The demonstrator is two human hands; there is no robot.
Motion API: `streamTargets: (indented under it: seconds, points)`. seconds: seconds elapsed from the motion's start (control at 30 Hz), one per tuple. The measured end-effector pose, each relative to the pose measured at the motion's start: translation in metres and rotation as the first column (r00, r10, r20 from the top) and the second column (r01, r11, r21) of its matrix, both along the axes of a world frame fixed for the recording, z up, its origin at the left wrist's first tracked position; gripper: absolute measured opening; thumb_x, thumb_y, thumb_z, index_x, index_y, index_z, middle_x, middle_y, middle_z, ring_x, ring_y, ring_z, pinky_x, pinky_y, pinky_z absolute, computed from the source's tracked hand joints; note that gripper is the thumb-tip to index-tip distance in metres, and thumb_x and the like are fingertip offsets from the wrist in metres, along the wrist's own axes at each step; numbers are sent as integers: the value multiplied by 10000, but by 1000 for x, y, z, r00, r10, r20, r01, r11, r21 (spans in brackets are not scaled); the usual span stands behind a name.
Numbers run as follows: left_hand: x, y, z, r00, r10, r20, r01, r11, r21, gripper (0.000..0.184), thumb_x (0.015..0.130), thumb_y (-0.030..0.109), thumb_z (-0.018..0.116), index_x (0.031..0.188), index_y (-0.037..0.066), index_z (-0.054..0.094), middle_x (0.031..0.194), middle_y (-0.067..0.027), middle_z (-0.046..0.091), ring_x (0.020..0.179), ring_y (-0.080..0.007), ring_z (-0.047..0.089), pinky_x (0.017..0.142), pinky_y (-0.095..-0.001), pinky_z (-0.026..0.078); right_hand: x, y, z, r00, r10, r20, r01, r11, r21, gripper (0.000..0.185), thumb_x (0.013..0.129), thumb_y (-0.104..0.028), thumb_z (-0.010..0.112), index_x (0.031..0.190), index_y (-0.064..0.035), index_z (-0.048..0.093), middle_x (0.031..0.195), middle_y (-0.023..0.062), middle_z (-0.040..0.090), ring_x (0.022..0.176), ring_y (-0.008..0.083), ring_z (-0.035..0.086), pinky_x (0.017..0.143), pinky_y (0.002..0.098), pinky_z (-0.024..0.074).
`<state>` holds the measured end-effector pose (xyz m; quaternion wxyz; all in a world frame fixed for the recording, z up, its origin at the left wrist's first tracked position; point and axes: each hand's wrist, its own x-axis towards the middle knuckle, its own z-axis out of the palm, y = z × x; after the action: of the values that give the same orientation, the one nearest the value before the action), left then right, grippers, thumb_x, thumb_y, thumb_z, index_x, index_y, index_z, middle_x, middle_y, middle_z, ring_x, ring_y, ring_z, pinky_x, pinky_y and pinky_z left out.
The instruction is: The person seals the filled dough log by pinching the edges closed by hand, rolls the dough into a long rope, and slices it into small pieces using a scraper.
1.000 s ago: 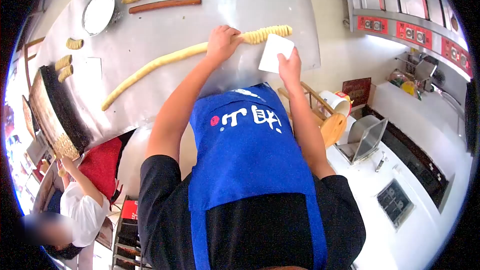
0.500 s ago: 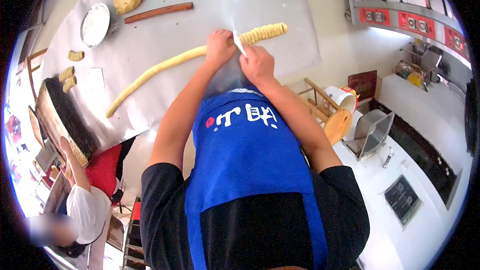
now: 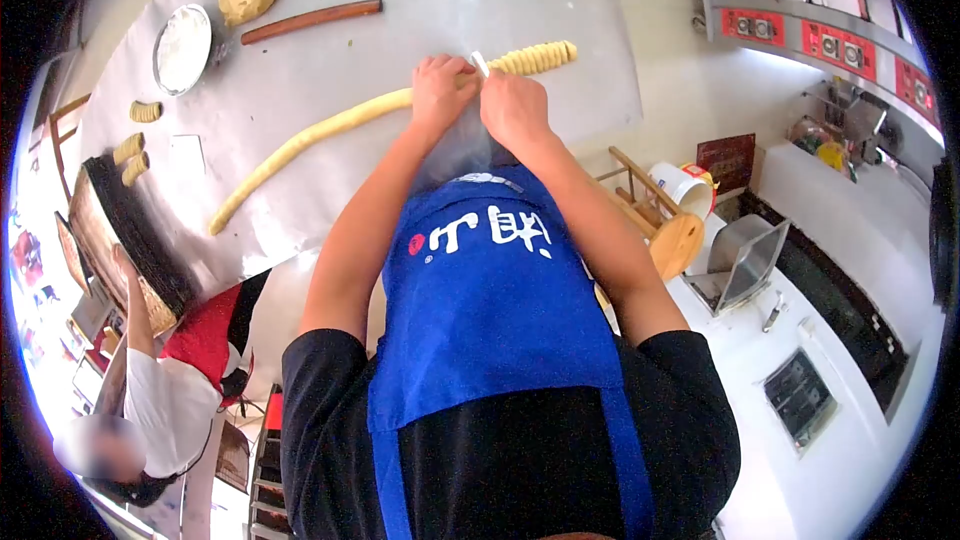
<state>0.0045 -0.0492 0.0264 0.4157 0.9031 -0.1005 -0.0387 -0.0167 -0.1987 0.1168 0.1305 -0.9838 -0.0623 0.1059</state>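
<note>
Across a metal table [image 3: 420,20] lies a dough rope [image 3: 318,129], running under the left hand [image 3: 443,95], its grip unclear. At the rope's near side, the right hand [image 3: 515,108] clutches a white scraper [image 3: 480,64]; beyond the rope lies a brown stick [image 3: 312,22].

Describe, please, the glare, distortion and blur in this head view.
Head view: the metal table shows pale glare, though the dough rope reads clearly; head view: black corners and curved edges, like a fisheye lens; head view: the left edge is overexposed, and a blur covers the co-worker's head.
</note>
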Motion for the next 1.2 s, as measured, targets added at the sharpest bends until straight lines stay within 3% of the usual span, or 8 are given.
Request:
streamTargets:
  seconds: [0.33,0.43,0.53,0.63,0.83,0.9,1.0,1.2]
  points:
    - [-5,7,-2,997,78,8,-76,985,-156,182,818,201,796,976,118,758,992,-83,706,1030,-348,622,917,-487,481,-10,-8,-27,983,-183,29,177,973,150,354,1063,-302,562,896,-23,704,793,206,728,752,429,720,677,546,562]
    - [-11,13,8,999,37,28,-37,999,19,180,831,212,791,988,130,760,1011,-69,706,1043,-338,614,927,-475,470,-16,-6,-5,976,-191,100,169,965,200,301,1032,-268,594,901,-26,716,792,197,734,754,418,727,683,533,569]
    - [-11,10,8,997,40,60,-41,999,23,187,837,221,787,1003,141,761,1024,-58,706,1059,-327,607,931,-468,460,-8,2,4,999,-11,-47,13,999,44,212,979,-198,616,916,-19,711,789,195,742,760,399,740,689,516,579]
    - [-9,9,9,997,45,66,-47,998,41,184,836,219,788,1001,144,760,1033,-58,705,1057,-326,605,920,-469,460,2,14,2,990,-43,-137,37,998,-42,155,930,-148,615,932,-16,697,792,197,746,772,381,751,695,500,588]
    - [-8,14,3,1000,1,10,-3,993,122,215,833,201,775,1029,129,722,1021,-77,694,1071,-333,608,930,-472,462,-10,29,-39,992,-128,3,128,992,-6,146,932,-148,597,935,-26,677,768,213,741,724,400,744,659,526,580]
    - [-10,15,3,994,77,76,-71,994,-81,223,831,200,763,1031,121,705,1027,-84,689,1065,-333,612,925,-473,462,-9,17,-32,991,-134,28,134,991,6,176,954,-173,596,927,-22,681,757,223,735,703,412,736,647,540,576]
    - [-12,21,6,997,32,70,-35,998,43,252,819,205,768,1052,129,709,1057,-85,688,1071,-341,612,923,-482,466,-12,8,-11,989,-138,44,134,987,89,249,993,-206,583,891,-10,699,752,234,726,716,421,735,653,541,579]
    - [-12,21,13,998,12,59,-16,998,68,185,839,199,730,1008,126,712,1030,-82,690,1027,-330,610,898,-473,455,-3,33,-8,996,-12,-87,10,1000,-23,176,944,-165,606,890,-26,699,776,219,742,741,414,751,671,538,583]
